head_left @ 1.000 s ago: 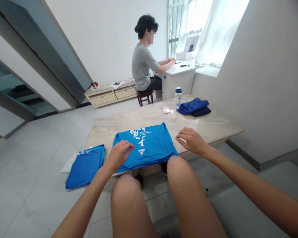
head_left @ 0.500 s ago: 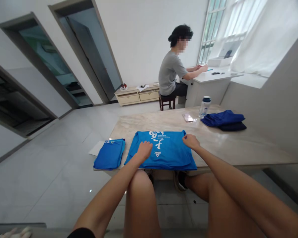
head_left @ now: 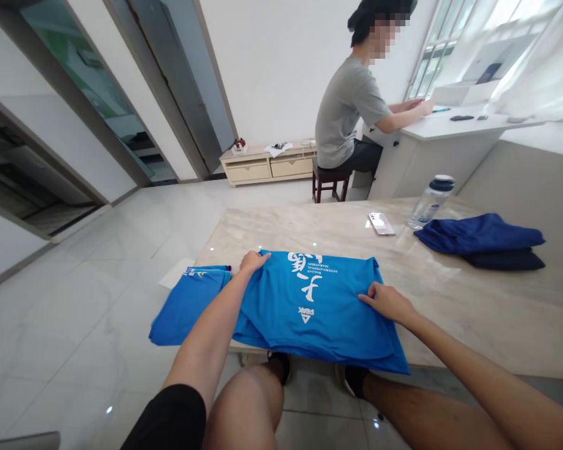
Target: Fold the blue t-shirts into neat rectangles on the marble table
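A blue T-shirt [head_left: 338,325] with white lettering lies folded into a rough rectangle on the marble-look table, its near edge hanging slightly past the table edge. My left hand [head_left: 253,261] pinches its far left corner. At the right side, the thumb and fingers of my right hand [head_left: 388,301] are closed on the fabric, a little below the far right corner. Left of the shirt and partly behind my left forearm lies a folded stack of blue clothes [head_left: 192,306], with a yellowish print on top.
The table [head_left: 473,319] also bears a phone [head_left: 381,224], a clear water bottle [head_left: 430,203] with a dark lid, and dark blue clothing [head_left: 483,237]. Some white paper [head_left: 173,273] sticks out behind the stack. A person [head_left: 349,106] sits on a stool at a white desk beyond.
My left hand has moved from the shirt's left middle to its far left corner. My right hand has slid from the far right corner down the right side. The view has shifted closer.
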The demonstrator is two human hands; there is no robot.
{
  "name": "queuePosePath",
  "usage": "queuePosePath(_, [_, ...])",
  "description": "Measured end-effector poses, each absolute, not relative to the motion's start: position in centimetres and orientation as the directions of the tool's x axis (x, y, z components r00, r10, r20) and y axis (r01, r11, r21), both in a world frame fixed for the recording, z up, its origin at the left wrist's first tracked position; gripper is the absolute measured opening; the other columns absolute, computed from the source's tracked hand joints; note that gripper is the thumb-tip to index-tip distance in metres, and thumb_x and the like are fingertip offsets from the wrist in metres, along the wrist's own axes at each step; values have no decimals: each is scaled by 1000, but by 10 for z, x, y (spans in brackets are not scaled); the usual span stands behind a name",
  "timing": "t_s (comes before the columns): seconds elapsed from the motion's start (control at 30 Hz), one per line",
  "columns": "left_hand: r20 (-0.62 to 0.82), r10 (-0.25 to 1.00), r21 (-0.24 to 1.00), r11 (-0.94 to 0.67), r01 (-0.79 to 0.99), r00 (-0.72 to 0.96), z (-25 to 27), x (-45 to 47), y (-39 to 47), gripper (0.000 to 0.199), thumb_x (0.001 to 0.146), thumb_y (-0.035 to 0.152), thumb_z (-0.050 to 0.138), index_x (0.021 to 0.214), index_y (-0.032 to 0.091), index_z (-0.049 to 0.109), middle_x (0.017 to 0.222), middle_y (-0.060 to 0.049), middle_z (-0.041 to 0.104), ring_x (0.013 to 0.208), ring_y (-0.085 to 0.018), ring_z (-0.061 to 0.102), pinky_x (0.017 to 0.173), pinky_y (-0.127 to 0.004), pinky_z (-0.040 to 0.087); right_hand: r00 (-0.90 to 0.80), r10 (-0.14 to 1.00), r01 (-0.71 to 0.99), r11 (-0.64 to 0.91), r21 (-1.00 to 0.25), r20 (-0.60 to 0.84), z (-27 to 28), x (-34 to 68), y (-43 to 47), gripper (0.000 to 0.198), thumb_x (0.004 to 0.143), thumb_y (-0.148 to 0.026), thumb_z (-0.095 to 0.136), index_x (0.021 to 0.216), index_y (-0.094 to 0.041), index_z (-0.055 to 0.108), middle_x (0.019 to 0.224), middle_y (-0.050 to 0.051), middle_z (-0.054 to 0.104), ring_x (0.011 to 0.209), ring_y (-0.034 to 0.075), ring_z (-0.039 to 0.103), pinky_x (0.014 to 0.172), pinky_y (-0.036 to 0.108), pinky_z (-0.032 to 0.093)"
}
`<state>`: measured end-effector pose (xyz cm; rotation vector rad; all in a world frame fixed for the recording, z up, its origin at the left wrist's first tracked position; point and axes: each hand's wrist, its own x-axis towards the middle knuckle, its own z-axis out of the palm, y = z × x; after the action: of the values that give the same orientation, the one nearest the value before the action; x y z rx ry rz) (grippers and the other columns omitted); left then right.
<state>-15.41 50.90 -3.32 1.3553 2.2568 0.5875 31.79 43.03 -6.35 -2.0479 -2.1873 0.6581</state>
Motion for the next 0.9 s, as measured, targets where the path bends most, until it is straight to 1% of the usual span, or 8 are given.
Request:
queuePosePath(0.27, [-61, 887, 663, 379, 646, -457, -63, -146, 537, 10, 98, 27, 63, 100, 19, 69, 107, -10, 80, 105, -24, 75, 95, -32, 57, -38, 933, 903, -121, -412, -358, -67, 336, 444, 36, 90, -55, 85, 81, -24, 71, 92, 9, 80, 90, 29, 77, 66, 32, 46])
queuePosePath(0.43, [53, 912, 726, 244, 643, -406, -57, -143, 526, 38, 90, 6, 53, 125, 16, 62, 129, -14, 73, 112, -19, 75, 99, -30, 59, -3, 933, 918, -140, -371, -360, -60, 332, 440, 35, 91, -54, 85, 83, -23, 72, 93, 9, 81, 94, 29, 78, 66, 31, 48])
queuePosePath(0.5, [107, 940, 724, 151, 673, -325, -49, -139, 516, 48, 85, 5, 57, 132, 17, 61, 139, -15, 69, 124, -23, 72, 108, -36, 58, -9, 929, 941, -118, -318, -371, -52, 330, 438, 35, 95, -55, 81, 87, -22, 73, 99, 12, 82, 98, 32, 79, 69, 32, 51])
queuePosePath(0.6, [167, 974, 689, -3, 724, -156, -33, -128, 484, 54, 83, 9, 65, 136, 18, 64, 152, -17, 64, 148, -30, 59, 127, -48, 47, -23, 926, 978, -58, -201, -376, -35, 326, 438, 32, 94, -50, 82, 88, -20, 74, 104, 16, 82, 103, 37, 80, 77, 38, 57])
queuePosePath(0.67, [170, 985, 591, -114, 799, 14, -27, -119, 449, 55, 89, 16, 67, 144, 17, 63, 166, -20, 56, 157, -35, 51, 131, -54, 41, -70, 918, 981, -8, -194, -390, -22, 319, 437, 28, 85, -44, 90, 86, -20, 74, 101, 16, 81, 105, 38, 80, 82, 42, 61])
queuePosePath(0.77, [13, 938, 187, -344, 920, 348, -23, -109, 384, 60, 101, 29, 62, 160, 22, 54, 181, -21, 36, 159, -42, 48, 124, -60, 46, -184, 880, 955, 54, -293, -438, -3, 301, 429, 31, 71, -37, 99, 79, -22, 73, 86, 11, 79, 99, 35, 80, 84, 41, 63])
queuePosePath(0.83, [-147, 879, -14, -461, 887, 454, -20, -109, 342, 58, 101, 20, 60, 158, 28, 57, 178, -19, 43, 150, -42, 58, 116, -57, 52, -251, 834, 927, 61, -370, -491, 7, 286, 415, 31, 69, -37, 99, 76, -22, 73, 76, 6, 76, 88, 30, 80, 81, 38, 64])
queuePosePath(0.9, [-262, 821, -90, -543, 835, 506, -12, -114, 307, 55, 98, 11, 58, 149, 29, 64, 164, -19, 58, 137, -38, 68, 110, -52, 55, -308, 773, 896, 39, -443, -555, 13, 272, 395, 28, 72, -37, 97, 77, -21, 75, 70, 4, 75, 77, 26, 78, 75, 35, 64])
